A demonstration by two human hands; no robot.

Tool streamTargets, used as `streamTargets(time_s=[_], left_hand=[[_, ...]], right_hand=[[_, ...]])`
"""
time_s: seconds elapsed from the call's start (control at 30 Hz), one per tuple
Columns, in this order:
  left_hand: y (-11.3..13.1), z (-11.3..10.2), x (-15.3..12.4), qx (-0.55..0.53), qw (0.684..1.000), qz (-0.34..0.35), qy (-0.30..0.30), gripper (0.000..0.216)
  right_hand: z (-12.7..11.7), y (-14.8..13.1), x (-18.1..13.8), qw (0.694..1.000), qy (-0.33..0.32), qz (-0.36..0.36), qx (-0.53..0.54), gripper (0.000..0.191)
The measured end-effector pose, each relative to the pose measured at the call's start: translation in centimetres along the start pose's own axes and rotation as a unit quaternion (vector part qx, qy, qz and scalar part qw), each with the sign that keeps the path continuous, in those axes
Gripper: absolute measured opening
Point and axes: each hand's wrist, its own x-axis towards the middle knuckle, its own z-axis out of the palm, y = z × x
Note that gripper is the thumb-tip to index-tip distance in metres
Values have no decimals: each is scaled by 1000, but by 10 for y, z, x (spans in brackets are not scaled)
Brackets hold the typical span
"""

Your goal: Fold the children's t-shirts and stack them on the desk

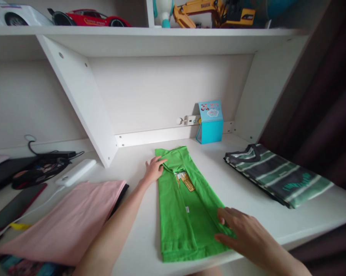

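Observation:
A green shirt (pixel 190 209) lies on the white desktop, its sides folded inward into a long strip. A brown and white printed picture (pixel 185 181) shows in the gap between the folds. My left hand (pixel 154 168) rests at the upper left edge of the shirt, fingers stretched out over the cloth. At the lower right edge is my right hand (pixel 238 228), its thumb and fingers apart beside the fabric; whether the fingertips press on it I cannot tell.
A folded striped shirt (pixel 276 174) lies at right, folded pink clothing (pixel 66 222) at left. Behind stands a blue desk calendar (pixel 211 130) near a wall socket (pixel 192 120). A white power strip (pixel 76 172) and phone (pixel 16 209) are at left. Toys sit on the shelf (pixel 173 32) above.

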Motion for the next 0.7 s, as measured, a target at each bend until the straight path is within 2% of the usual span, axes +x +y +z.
streamTargets(time_s=[0.13, 0.2, 0.3, 0.37, 0.47, 0.5, 0.57, 0.63, 0.7], left_hand=[[10, -2, 6, 10, 996, 82, -30, 44], [13, -5, 14, 7, 995, 94, -33, 43], [13, -13, 27, -16, 995, 98, -12, 45], [9, -19, 31, -25, 994, 110, -7, 46], [1, -24, 30, -25, 987, 130, -91, 45], [-1, -25, 28, -28, 984, 128, -121, 44], [-2, -25, 26, -33, 983, 110, -144, 42], [4, -24, 24, -38, 988, 92, -118, 41], [16, -19, 24, -39, 992, 91, -82, 41]], right_hand=[[14, -3, -15, 997, 72, 10, -6, 6], [8, -9, -11, 994, 102, 22, 13, 17], [-10, -24, -8, 985, 139, 39, 91, 22], [-23, -34, -8, 986, 93, 18, 138, 22], [-34, -39, -8, 986, -25, -36, 163, 22], [-35, -37, -6, 985, -32, -45, 165, 23], [-30, -29, -1, 987, 0, -55, 151, 28], [-18, -20, 4, 990, 16, -78, 120, 39], [-3, -13, 6, 990, -9, -109, 88, 52]])
